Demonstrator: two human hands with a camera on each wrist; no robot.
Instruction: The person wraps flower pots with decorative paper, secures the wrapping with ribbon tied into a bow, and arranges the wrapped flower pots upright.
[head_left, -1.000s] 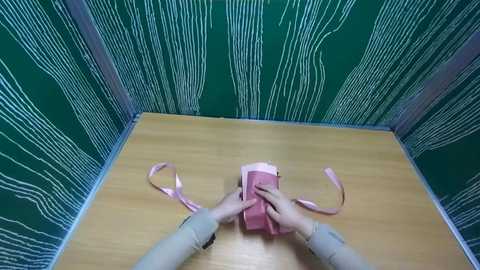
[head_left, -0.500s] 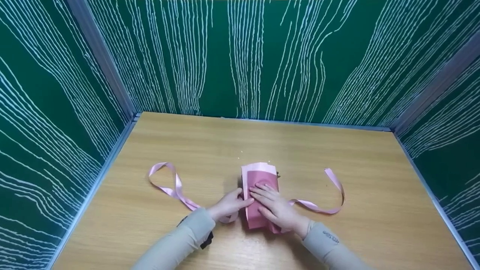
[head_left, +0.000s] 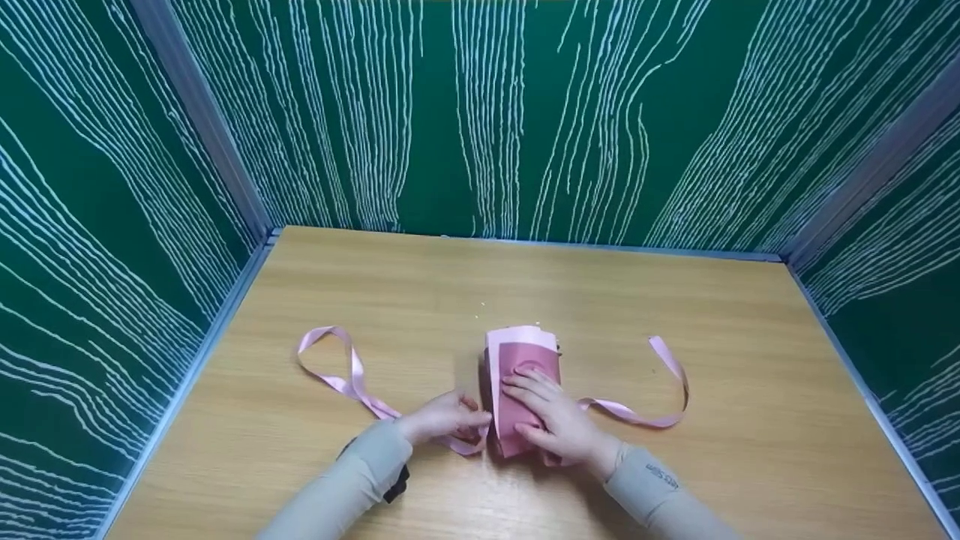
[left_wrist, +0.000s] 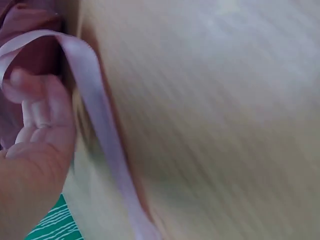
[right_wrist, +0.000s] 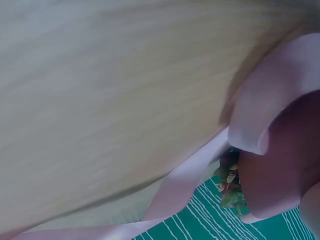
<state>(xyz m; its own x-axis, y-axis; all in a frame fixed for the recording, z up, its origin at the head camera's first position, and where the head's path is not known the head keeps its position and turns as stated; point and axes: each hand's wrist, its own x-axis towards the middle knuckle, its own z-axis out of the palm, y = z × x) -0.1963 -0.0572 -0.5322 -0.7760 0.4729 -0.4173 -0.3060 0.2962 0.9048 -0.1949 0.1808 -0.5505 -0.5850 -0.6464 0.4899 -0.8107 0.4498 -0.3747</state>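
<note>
Bundle in pink paper (head_left: 513, 360): being carried by the worktop (head_left: 360, 285), towards 6 o'clock; long axis being aligned 6-to-12, greenery (right_wrist: 233, 195) end apparently being pointed near 12. Bundle being pressed by the flat, ungrasping right hand (head_left: 559, 421). Step, judged: pink ribbon (head_left: 375, 407) being taken up at 9 by the left hand (head_left: 448, 417); grip cannot be told. Next, ribbon being drawn across is seemingly being called for.

Light wood-grain tabletop (head_left: 375, 285) fills center and bottom. Green walls (head_left: 435, 112) with wavy white lines at top, left, right. Grey posts (head_left: 201, 109) at upper left and upper right. Bluish-grey trim (head_left: 600, 244) along table edges. Pale glare (head_left: 442, 504) bottom center.
</note>
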